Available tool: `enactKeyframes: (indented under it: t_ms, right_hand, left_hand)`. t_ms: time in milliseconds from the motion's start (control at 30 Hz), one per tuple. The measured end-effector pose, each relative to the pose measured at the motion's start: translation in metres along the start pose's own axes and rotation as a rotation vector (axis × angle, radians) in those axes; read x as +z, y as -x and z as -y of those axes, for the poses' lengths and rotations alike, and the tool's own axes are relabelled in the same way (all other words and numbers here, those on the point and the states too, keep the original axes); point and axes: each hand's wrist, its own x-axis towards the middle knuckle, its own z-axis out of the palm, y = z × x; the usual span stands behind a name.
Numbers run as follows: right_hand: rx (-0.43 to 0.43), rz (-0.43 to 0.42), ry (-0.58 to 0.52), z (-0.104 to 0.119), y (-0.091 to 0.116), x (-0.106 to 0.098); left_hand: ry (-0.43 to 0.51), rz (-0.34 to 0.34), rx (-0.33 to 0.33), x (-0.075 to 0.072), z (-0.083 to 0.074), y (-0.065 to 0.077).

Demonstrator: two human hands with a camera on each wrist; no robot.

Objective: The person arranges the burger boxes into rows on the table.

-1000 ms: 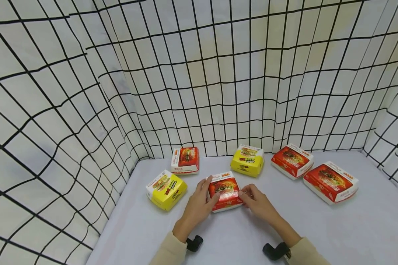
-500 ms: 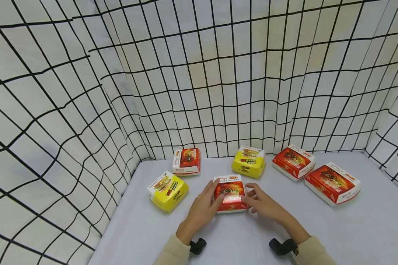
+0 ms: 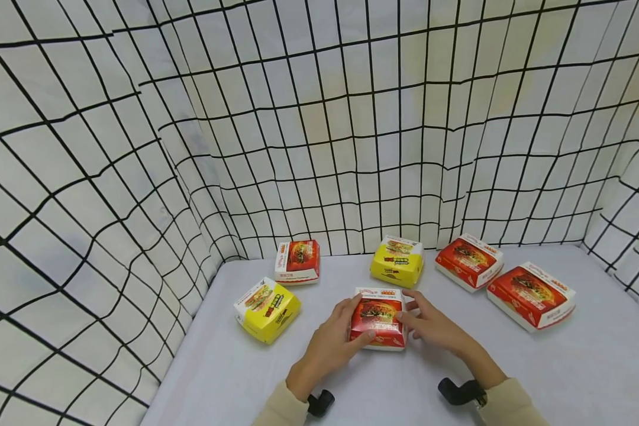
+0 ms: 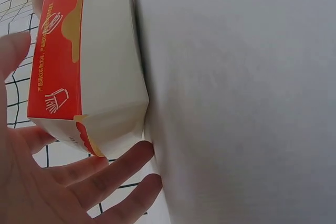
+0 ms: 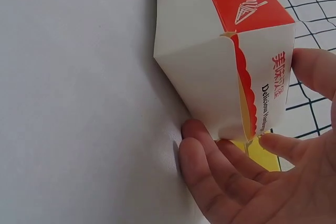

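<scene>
Your left hand (image 3: 330,338) and right hand (image 3: 435,324) grasp the box (image 3: 378,319) by its sides, mid-bench (image 3: 218,373); its red top bears a burger picture, with a white far strip and white lower walls.

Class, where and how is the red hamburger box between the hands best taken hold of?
Probably by its left and right side walls, the left hand and right hand each coming from its own side. The red hamburger box lies flat, printed face up, base down at the white tabletop, so those walls seem easiest to reach.
</scene>
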Motion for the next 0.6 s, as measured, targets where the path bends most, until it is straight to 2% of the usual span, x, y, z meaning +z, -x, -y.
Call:
enactKeyframes:
  t_ms: [100,367,600]
  right_hand:
    - [-0.011,-0.009,0.003,-0.0020,-0.0004,-0.0021]
    - [-0.004,-0.015,-0.001,-0.0025,-0.0011,-0.0021]
    - [-0.009,-0.012,-0.021,-0.0031,-0.0028,-0.0029]
  left_hand:
    - [-0.015,0.030,-0.013,0.0018,-0.0022,0.0007]
    - [-0.041,0.054,-0.027,0.0041,0.0003,0.0010]
    - [-0.053,0.030,0.026,0.0016,0.0043,0.0001]
